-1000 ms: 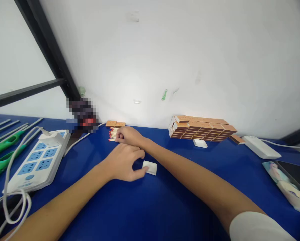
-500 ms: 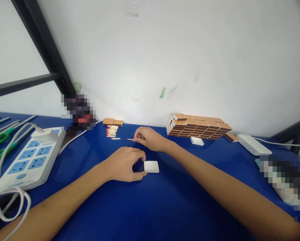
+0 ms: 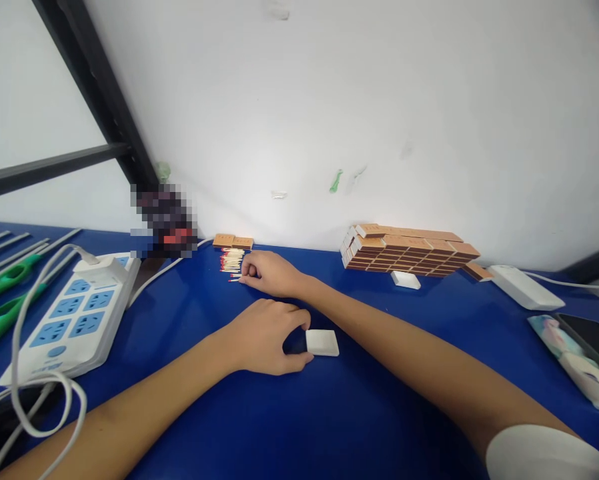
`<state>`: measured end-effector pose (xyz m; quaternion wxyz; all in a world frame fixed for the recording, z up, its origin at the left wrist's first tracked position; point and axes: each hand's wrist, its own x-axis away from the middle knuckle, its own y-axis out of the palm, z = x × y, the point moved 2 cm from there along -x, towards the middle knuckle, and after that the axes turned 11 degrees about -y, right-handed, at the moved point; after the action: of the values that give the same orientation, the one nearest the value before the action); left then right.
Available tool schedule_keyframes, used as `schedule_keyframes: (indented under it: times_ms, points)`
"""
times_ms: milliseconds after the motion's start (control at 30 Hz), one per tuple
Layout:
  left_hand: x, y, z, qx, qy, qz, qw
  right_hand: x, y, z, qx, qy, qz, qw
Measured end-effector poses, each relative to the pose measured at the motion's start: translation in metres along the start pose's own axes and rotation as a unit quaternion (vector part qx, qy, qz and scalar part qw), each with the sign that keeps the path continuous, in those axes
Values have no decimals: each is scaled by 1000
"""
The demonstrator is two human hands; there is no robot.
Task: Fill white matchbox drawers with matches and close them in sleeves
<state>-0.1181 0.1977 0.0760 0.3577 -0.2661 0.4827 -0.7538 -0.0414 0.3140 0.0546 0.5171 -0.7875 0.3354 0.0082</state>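
Observation:
My left hand [image 3: 268,337] curls its thumb and forefinger around the left end of a small white matchbox tray [image 3: 323,343] lying on the blue table. The tray's inside is too pale to make out any contents. Farther off, my right hand [image 3: 272,273] pinches a match [image 3: 233,280] by its plain end, the red head pointing left. That match is low at the near edge of a pile of matches [image 3: 231,260], whose heads mostly face left. Right behind the pile lie two brown matchboxes [image 3: 233,241] end to end against the wall.
A stack of matchboxes [image 3: 409,252] stands by the wall, with another white tray [image 3: 405,280] before it. On the right are a white power bank-like block [image 3: 527,288] and a phone [image 3: 592,343]. At left lie a power strip [image 3: 74,313], its looped cable and green-handled tools [image 3: 9,283].
My right hand has moved left with the match, up to the pile's near edge. My left hand stays at the tray. The view has shifted slightly, and a white sleeve edge shows at lower right.

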Motion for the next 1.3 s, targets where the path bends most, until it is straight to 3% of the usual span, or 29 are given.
schedule_keyframes:
  times_ms: [267, 400, 567, 667, 833, 967, 1100, 1300]
  points:
    - [0, 2, -4, -5, 11, 9, 1000, -1, -1, 1, 15, 19, -30, 999]
    - [0, -2, -4, -7, -11, 4, 1000, 12, -18, -1, 52, 44, -55, 996]
    - [-3, -6, -10, -24, -56, 50, 997, 79, -68, -14, 47, 79, 8, 996]
    - [-6, -6, -14, -20, -83, 72, 994, 129, -86, -28, 33, 109, 45, 992]
    - [-10, -5, -19, 6, -103, 63, 993, 172, -70, -41, 17, 110, 38, 993]
    - [-10, -4, -23, 16, -91, 65, 994, 172, -56, -42, 31, 91, 24, 995]
    - [-10, -7, -28, -1, -82, 68, 994, 169, -56, -43, 21, 89, 30, 995]
    - [-10, -26, -44, -35, -84, 116, 989, 175, -57, -46, -3, 88, 46, 995]
